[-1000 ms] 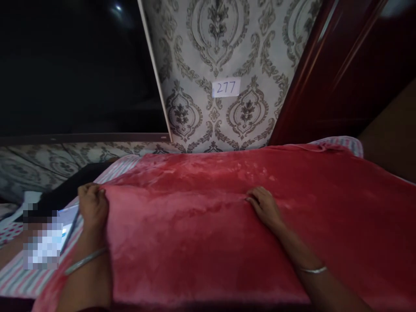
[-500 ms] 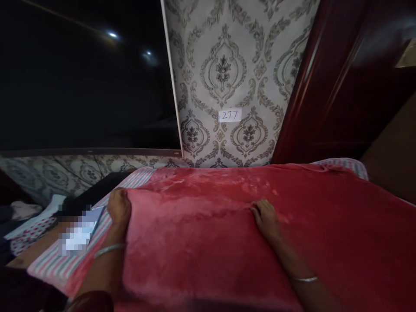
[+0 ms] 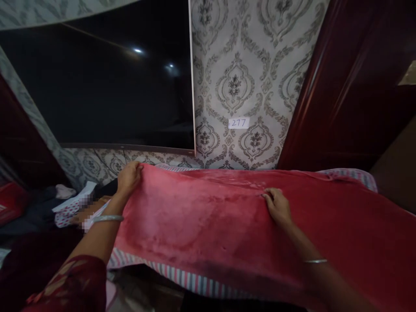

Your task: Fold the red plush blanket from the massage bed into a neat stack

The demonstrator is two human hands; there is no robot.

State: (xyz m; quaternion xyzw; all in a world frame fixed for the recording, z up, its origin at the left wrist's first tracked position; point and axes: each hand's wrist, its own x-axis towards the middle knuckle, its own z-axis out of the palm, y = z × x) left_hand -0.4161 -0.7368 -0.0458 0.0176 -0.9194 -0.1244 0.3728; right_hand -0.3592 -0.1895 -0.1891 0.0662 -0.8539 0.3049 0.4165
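Note:
A red plush blanket (image 3: pixel 227 225) lies spread over a striped sheet (image 3: pixel 182 279). My left hand (image 3: pixel 129 177) is closed on the blanket's far left corner, holding it up near the wall. My right hand (image 3: pixel 277 207) rests on the blanket near its far edge, fingers curled and pinching the cloth. Both wrists wear thin metal bangles.
A dark TV screen (image 3: pixel 107 86) hangs on patterned wallpaper with a paper label "277" (image 3: pixel 238 123). A dark red wooden wardrobe (image 3: pixel 351 86) stands at the right. Clothes and dotted fabric (image 3: pixel 65 208) lie at the left, with a red object (image 3: pixel 9 203) beyond.
My left hand has carried the blanket's left corner away from me toward the wall, uncovering the striped sheet at the near edge. My right hand slid slightly forward. The view has tilted up.

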